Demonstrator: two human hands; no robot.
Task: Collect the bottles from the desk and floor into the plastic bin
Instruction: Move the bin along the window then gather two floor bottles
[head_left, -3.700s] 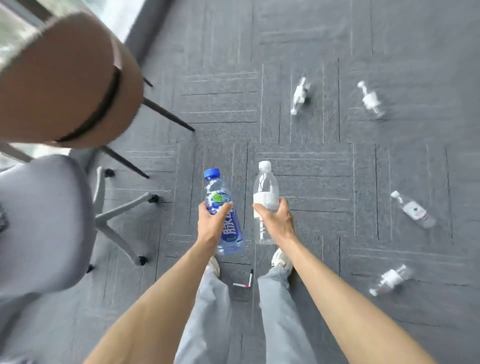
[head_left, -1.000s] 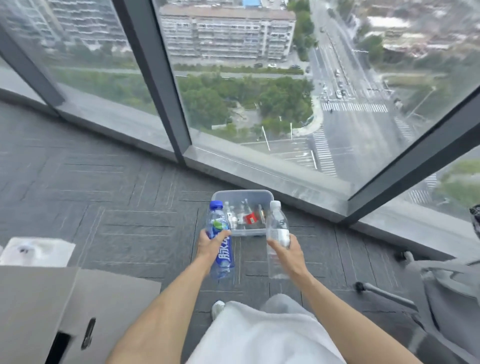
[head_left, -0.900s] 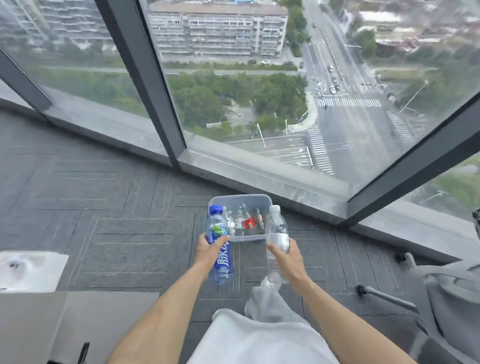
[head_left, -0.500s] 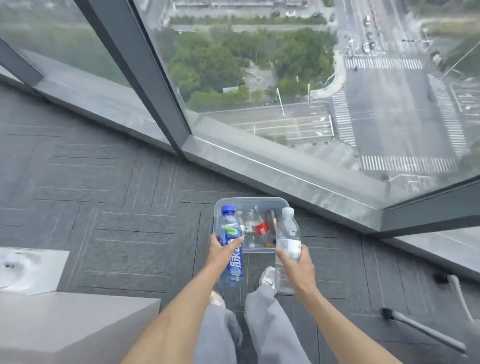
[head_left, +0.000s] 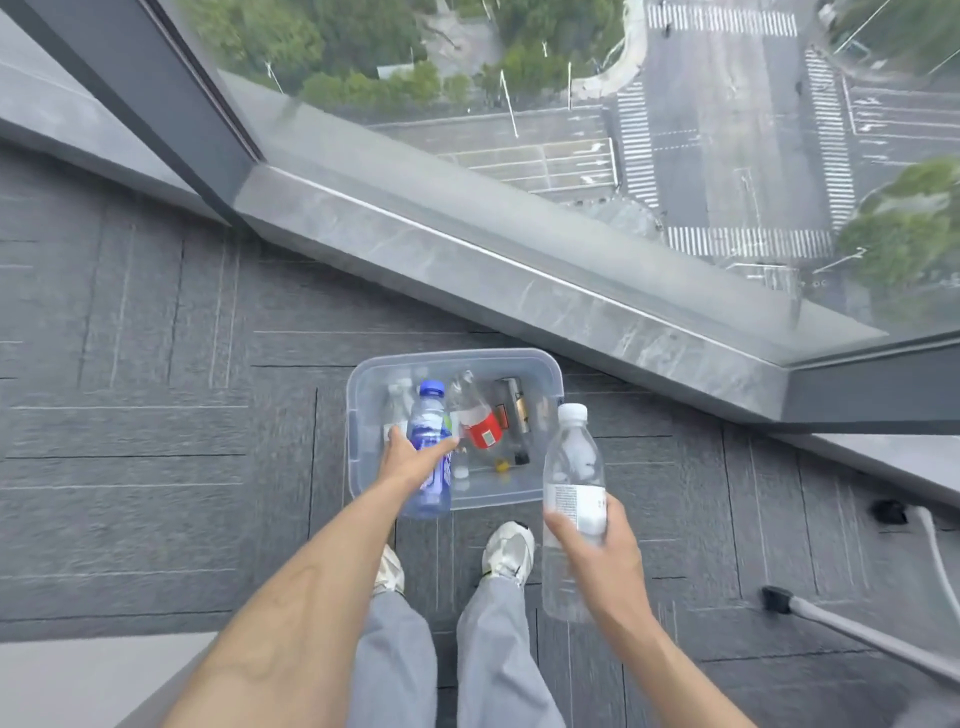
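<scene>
A clear plastic bin (head_left: 540, 366) stands on the grey carpet below the window ledge, just ahead of my feet. Several bottles lie inside it, one with a red label (head_left: 483, 428). My left hand (head_left: 413, 460) grips a blue-labelled bottle (head_left: 428, 431) with a blue cap and holds it upright over the bin's left side. My right hand (head_left: 597, 556) grips a clear bottle (head_left: 571, 467) with a white cap and white label, upright, to the right of the bin and nearer to me.
A grey stone window ledge (head_left: 519, 265) and floor-to-ceiling glass run diagonally behind the bin. An office chair's leg and castor (head_left: 779, 597) reach in at the lower right. A light desk corner (head_left: 78, 675) fills the lower left.
I have stepped up to the bin and look more steeply down. My left hand has brought the blue bottle over the bin. My right hand with the clear bottle has shifted right.
</scene>
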